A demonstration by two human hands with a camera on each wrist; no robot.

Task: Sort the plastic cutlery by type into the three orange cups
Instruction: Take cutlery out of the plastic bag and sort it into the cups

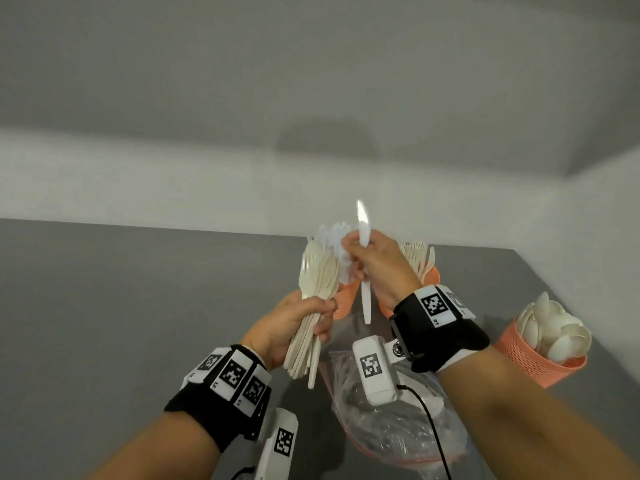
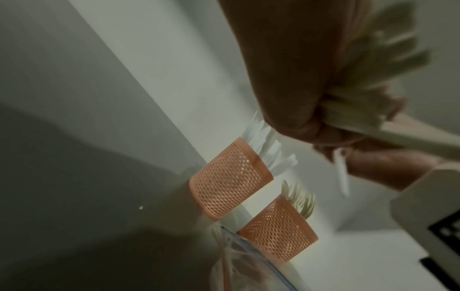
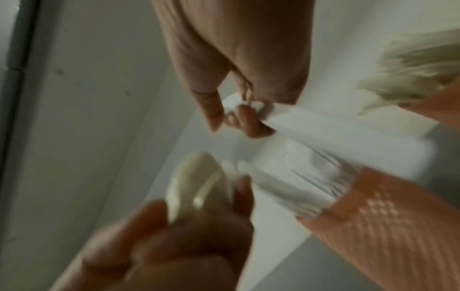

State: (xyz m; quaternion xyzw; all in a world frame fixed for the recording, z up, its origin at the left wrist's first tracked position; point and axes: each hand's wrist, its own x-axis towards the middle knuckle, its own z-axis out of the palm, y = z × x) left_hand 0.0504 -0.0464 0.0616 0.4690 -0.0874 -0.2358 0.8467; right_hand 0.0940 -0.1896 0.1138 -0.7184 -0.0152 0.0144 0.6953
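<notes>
Your right hand (image 1: pixel 375 268) pinches a white knife (image 1: pixel 364 271) upright between thumb and fingers; your left hand (image 1: pixel 291 327) grips a bundle (image 1: pixel 317 299) of cream cutlery.

White knife (image 1: pixel 364 271): glossy plastic, bright glare at 12 o'clock tip. Cream cutlery bundle (image 1: pixel 313 306): matt plastic, smooth. Orange cup (image 2: pixel 230 178): perforated mesh plastic, matt. Spoons (image 1: pixel 554 329) at 3 o'clock: smooth cream plastic, slight sheen. Bag (image 1: pixel 391 424) at 6 o'clock: clear crinkled film, shiny. Desk (image 1: pixel 138 306): grey, matt, smooth. Wrist straps (image 1: pixel 440 336): black cloth.
</notes>
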